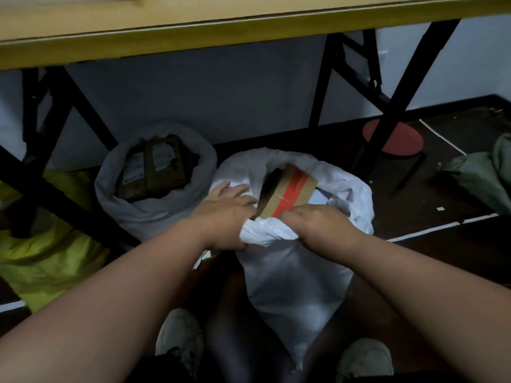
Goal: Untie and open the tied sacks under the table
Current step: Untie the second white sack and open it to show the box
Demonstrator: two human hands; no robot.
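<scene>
Your left hand (229, 208) and right hand (312, 221) each clamp the white sack's (293, 272) near rim; its open mouth lies just beyond both grips.

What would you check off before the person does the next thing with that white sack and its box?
1. White sack mouth open: ok, rim rolled down.
2. Left hand gripping the rim: ok.
3. Right hand gripping the rim: ok, fingers curled into the fabric.
4. Cardboard box with red tape visible inside: ok.
5. Tie fully removed: cannot tell, none in view.
6. Grey sack beside it already open: ok, dark packets show.
</scene>
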